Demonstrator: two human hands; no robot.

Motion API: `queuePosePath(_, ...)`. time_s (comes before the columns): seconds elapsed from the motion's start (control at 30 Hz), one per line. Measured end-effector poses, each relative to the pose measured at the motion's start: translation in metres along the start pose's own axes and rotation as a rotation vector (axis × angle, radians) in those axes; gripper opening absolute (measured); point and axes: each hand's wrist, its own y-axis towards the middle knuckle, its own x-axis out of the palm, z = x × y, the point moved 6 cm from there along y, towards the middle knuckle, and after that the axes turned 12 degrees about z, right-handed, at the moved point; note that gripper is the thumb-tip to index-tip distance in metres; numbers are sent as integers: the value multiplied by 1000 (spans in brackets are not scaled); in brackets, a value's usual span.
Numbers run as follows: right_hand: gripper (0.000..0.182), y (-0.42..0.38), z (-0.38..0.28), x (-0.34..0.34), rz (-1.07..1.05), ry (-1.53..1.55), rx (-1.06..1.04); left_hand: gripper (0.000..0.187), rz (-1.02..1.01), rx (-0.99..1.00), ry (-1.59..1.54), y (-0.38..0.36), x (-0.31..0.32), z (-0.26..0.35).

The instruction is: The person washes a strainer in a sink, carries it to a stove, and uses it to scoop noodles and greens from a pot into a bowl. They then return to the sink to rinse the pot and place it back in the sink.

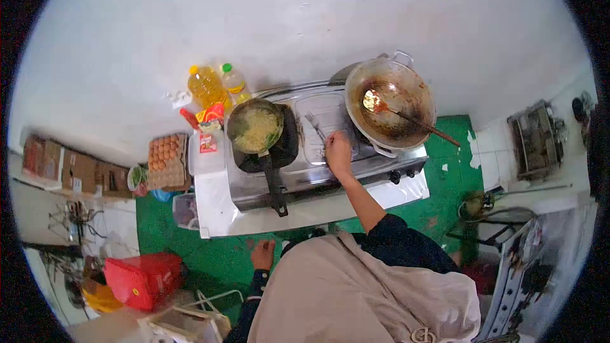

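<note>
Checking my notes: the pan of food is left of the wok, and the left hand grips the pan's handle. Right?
Not quite: the head view shows the left hand off the handle, down beside the apron. The pan is left of the wok, as you say.

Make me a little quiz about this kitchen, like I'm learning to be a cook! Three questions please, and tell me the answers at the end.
1. Pick one: what colour is the cap on the smaller bottle?
A) red
B) green
C) blue

2. True or false: the frying pan is to the left of the wok.

3. Fill in the missing word: the hand over the stove is the person's ____ hand.

Key: 1. B; 2. true; 3. right
</note>
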Motion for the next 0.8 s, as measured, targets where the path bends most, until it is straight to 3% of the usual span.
queuePosePath(0.07,15,-6,2,6,1,-39,-75,40,35,-5,-77,-12,6,-23)
queuePosePath(0.2,20,-19,-10,-19,5,-67,-74,37,15,13,-266,-22,-7,-12)
queuePosePath(0.3,21,-41,-13,-42,9,24,-103,30,-91,251,-151,-14,16,-52)
queuePosePath(0.33,20,-56,-14,-50,88,-15,-158,27,-183,223,-67,-13,18,-60)
queuePosePath(0.4,18,-99,5,-53,-155,-10,-43,23,-378,226,116,-3,25,-60)
queuePosePath(0.43,13,-123,3,-71,-25,30,-353,22,-260,695,146,-6,35,-69)
queuePosePath(0.47,11,-142,3,-87,-234,-33,-215,20,-129,1162,126,-12,46,-93)
queuePosePath(0.5,13,-171,13,-98,-146,2,-68,18,-231,1240,223,-6,62,-112)
queuePosePath(0.53,17,-199,26,-105,-419,-61,151,16,-321,1317,326,0,75,-122)
queuePosePath(0.57,21,-230,33,-129,-167,-64,6,17,-425,1337,328,1,79,-118)
queuePosePath(0.63,21,-294,78,-167,-286,-197,260,20,-605,1364,316,-6,93,-95)
queuePosePath(0.8,23,-455,204,-345,-167,-495,826,26,-675,1667,156,-84,152,-20)
